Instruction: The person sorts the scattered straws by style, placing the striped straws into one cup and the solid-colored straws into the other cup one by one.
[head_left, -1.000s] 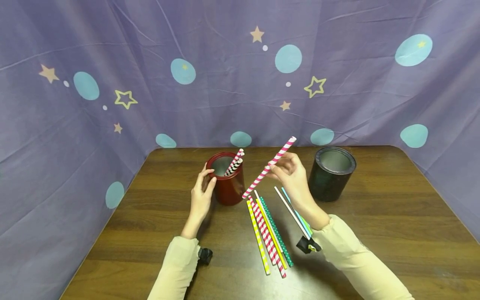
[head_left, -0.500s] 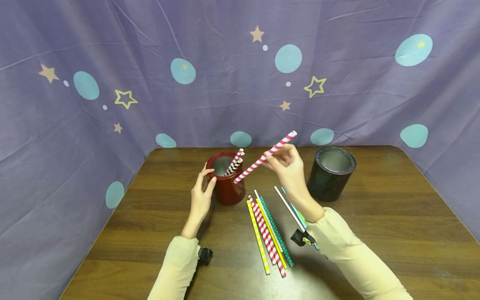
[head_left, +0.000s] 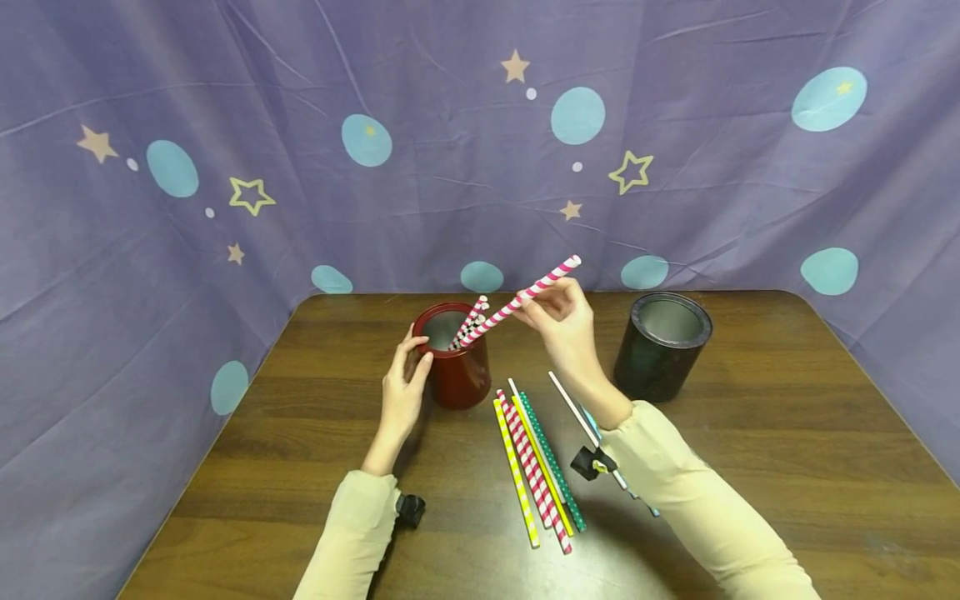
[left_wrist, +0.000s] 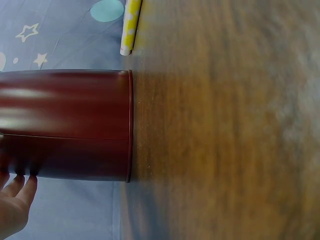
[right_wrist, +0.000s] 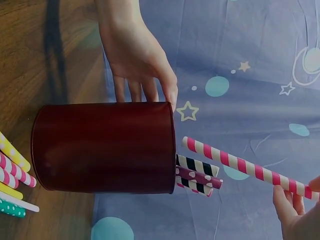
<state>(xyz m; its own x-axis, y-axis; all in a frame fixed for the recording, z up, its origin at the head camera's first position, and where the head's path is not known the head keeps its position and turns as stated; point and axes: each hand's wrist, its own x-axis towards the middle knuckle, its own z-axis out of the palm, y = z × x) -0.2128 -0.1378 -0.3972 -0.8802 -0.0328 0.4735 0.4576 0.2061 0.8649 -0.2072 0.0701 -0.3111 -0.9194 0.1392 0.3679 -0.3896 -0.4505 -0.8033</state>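
Observation:
My left hand [head_left: 401, 396] holds the left side of a dark red can [head_left: 459, 379], with a finger over its rim. Several patterned paper straws [head_left: 476, 310] lean inside the can, black-striped and pink ones among them. In my right hand [head_left: 564, 329], finger and thumb pinch a pink-and-white striped straw [head_left: 553, 276] near its upper part. It slants down to the left. In the right wrist view this striped straw [right_wrist: 240, 164] has its lower end just outside the can's mouth, apart from the rim.
Loose straws lie on the wooden table [head_left: 300, 467] before the can: a yellow-and-white one [head_left: 516, 473], red-striped ones [head_left: 534, 472] and a green dotted one [head_left: 552, 461]. Thin straws [head_left: 573, 407] lie partly under my right forearm. A black can [head_left: 660, 362] stands at right.
My right hand has moved left and upward, bringing the pink-striped straw's lower end from above the loose straws to the red can's mouth. My left hand has stayed on the can.

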